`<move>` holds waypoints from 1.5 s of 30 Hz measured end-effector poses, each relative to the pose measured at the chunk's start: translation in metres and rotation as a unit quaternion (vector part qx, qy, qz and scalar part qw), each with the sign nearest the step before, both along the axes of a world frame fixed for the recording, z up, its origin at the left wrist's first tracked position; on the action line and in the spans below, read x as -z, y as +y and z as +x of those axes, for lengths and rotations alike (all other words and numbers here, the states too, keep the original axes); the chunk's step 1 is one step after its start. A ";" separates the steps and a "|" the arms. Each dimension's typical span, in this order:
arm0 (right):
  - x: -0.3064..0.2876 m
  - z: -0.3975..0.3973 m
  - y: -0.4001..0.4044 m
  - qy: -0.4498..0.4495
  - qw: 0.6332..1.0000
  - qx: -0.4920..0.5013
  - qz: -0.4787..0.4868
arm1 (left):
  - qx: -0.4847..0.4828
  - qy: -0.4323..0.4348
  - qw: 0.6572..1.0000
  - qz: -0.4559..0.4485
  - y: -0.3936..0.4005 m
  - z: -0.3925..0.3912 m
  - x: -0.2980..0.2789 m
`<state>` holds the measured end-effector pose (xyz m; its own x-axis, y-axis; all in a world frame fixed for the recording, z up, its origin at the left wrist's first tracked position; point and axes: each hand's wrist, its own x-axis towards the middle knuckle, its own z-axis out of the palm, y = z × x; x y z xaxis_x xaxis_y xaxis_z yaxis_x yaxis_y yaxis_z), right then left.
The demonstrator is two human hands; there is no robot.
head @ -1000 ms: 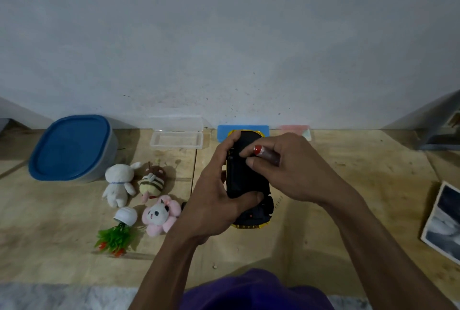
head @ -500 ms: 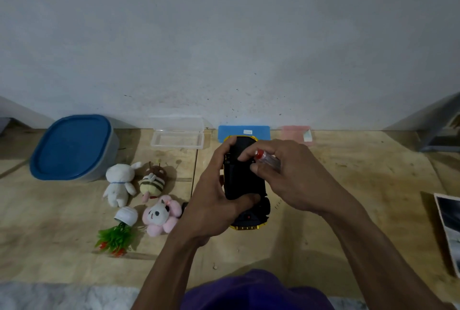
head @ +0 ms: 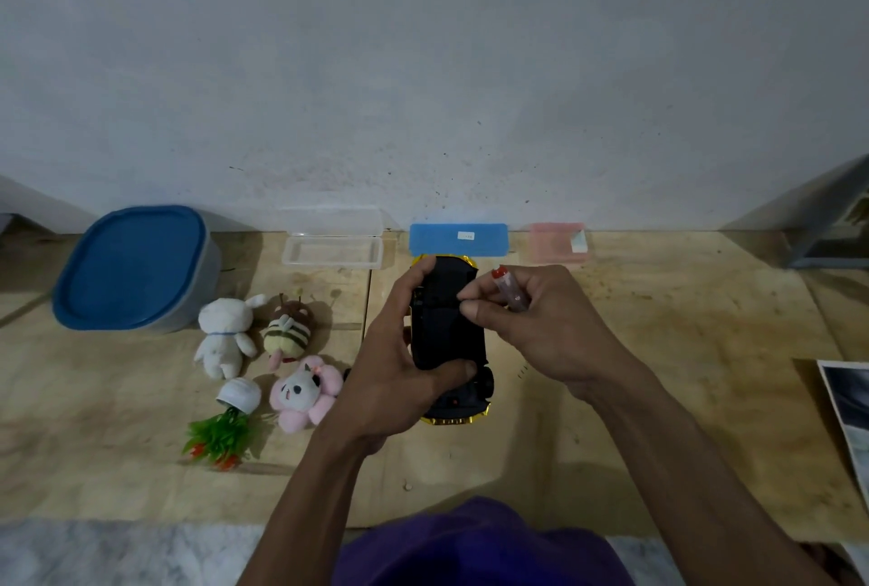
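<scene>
While the left hand (head: pixel 397 378) wraps fingers and thumb round the flipped yellow toy car (head: pixel 446 331), black underside up, the right hand (head: pixel 541 336) pinches a red-tipped battery (head: pixel 511 293) just right of the left fingertips, one fingertip touching the underside. Looks like the battery-fitting step tbh. Next move probably needs the battery lined up with its slot between left fingertips and thumb, then pushed in flat, though the slot's too dark to make out

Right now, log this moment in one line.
left hand: grips toy car, underside up | right hand: holds battery
</scene>
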<state>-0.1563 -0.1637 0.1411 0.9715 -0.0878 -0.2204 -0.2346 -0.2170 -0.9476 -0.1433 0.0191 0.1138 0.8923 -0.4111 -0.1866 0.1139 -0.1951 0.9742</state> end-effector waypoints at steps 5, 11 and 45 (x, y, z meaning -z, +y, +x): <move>0.019 0.008 -0.007 -0.005 0.987 0.118 0.113 | -0.024 0.015 0.999 0.031 0.014 0.004 0.019; 0.117 0.021 -0.017 0.088 0.983 0.160 -0.006 | -0.076 0.061 0.994 0.045 0.040 0.013 0.047; 0.248 -0.026 -0.001 0.130 0.932 0.214 -0.261 | -0.064 0.067 0.994 0.064 0.041 0.003 0.062</move>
